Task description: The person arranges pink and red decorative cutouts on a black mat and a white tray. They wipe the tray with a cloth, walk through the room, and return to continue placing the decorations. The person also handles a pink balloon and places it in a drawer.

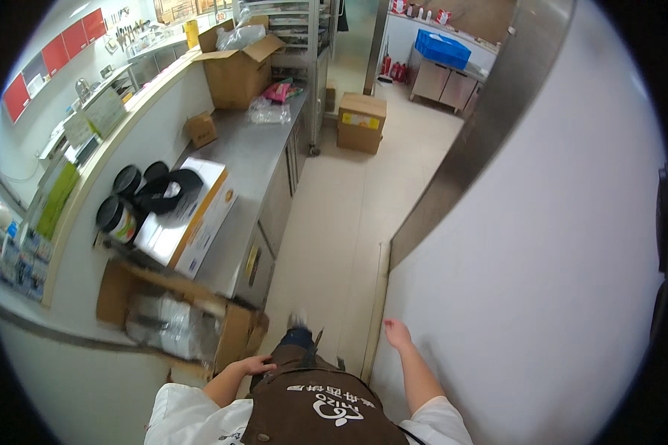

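My left hand (pixel 258 365) hangs by the front of my brown apron (pixel 317 409), near its edge, fingers slightly apart and holding nothing. Beside it on the left is an open cardboard box (pixel 239 334) with clear plastic wrapping (pixel 175 325) inside; it looks blurred. On the other side, my right hand (pixel 396 334) is held out close to the white wall (pixel 506 267), fingers curled in and nothing visible in them. One foot (pixel 297 321) is stretched forward on the pale tiled floor (pixel 325 239).
A steel counter (pixel 245 167) along the left carries a white carton (pixel 200 245), black-lidded jars (pixel 111 214), a black visor-like item (pixel 172 192) and an open carton (pixel 236 78). Ahead stand a wheeled tray rack (pixel 314 72) and a closed cardboard box (pixel 360 130). A steel-clad edge (pixel 451 172) borders the right.
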The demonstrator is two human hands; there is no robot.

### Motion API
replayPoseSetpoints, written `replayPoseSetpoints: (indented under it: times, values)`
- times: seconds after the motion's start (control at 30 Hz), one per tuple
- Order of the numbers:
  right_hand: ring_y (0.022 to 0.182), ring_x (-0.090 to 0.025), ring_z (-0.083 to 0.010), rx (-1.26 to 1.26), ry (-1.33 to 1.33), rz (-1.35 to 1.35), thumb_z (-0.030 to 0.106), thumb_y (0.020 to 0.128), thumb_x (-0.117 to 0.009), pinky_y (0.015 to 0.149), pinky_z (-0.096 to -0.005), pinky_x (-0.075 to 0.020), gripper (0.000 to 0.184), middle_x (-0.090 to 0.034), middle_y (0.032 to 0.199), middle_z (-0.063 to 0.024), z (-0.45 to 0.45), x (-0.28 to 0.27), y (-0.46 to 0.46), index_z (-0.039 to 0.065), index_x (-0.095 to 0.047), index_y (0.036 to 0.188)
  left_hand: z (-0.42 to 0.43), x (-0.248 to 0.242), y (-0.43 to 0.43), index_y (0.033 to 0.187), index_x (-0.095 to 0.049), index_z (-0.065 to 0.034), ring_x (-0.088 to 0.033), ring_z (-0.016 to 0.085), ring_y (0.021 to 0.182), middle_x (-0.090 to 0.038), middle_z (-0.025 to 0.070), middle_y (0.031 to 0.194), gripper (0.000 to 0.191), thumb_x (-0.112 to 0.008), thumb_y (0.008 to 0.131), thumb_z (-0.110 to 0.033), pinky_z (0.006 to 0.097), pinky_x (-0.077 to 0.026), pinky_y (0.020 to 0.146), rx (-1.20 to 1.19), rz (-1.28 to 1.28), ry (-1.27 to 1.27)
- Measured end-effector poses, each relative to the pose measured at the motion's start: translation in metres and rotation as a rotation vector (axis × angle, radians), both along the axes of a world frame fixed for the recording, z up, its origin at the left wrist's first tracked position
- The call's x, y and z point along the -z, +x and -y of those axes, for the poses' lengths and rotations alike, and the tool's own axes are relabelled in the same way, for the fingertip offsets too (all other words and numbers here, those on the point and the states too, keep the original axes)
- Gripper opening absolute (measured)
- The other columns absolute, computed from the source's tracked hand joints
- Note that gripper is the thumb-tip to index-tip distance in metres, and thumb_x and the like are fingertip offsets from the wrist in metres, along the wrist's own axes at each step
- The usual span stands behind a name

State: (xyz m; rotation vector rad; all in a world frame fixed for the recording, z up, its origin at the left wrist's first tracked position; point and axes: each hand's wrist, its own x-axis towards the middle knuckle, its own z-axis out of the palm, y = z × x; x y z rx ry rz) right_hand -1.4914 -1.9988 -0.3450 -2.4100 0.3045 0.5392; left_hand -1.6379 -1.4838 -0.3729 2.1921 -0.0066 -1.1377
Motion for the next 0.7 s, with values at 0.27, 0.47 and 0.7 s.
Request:
replayPoseSetpoints:
  times: [0.27, 0.47, 0.7]
  values:
    - [0.092, -0.070, -0.0205, 0.123, 0.171, 0.206, 0.020, 0.098, -0.057, 0.086, -0.0353, -0.0541, 0.030, -0.074, 0.109, -0.0102, 0.028, -0.049, 0.305, 0.007, -0.068, 0.123, 0.007, 0.020, 0.391, 0.130, -0.067, -0.0080, -0.067, 0.030, 0.111, -0.071, 0.0153, 0.122, 0.062, -0.059, 0.093, -0.058, 0.0399, -0.051, 0.095, 0.155, -0.080, 0.085]
    - [0.107, -0.068, -0.0285, 0.392, 0.373, -0.226, 0.020, 0.098, -0.057, 0.092, -0.0381, -0.0528, 0.031, -0.073, 0.114, -0.0133, 0.065, -0.005, 0.360, 0.005, -0.068, 0.123, 0.020, 0.008, 0.676, 0.119, -0.073, -0.0072, -0.069, 0.025, 0.092, -0.074, 0.0111, 0.103, 0.056, -0.068, 0.088, -0.053, 0.0394, -0.054, 0.083, 0.117, 0.020, 0.160]
    - [0.113, -0.066, -0.0307, 0.527, 0.363, -0.148, 0.021, 0.095, -0.056, 0.095, -0.0396, -0.0516, 0.037, -0.071, 0.120, -0.0166, 0.108, 0.054, 0.615, 0.005, -0.066, 0.126, 0.149, -0.021, 0.946, 0.118, -0.072, -0.0064, -0.070, 0.028, 0.103, -0.074, 0.0134, 0.109, 0.049, -0.069, 0.088, -0.045, 0.0388, -0.054, 0.089, -0.252, -0.112, 0.154]
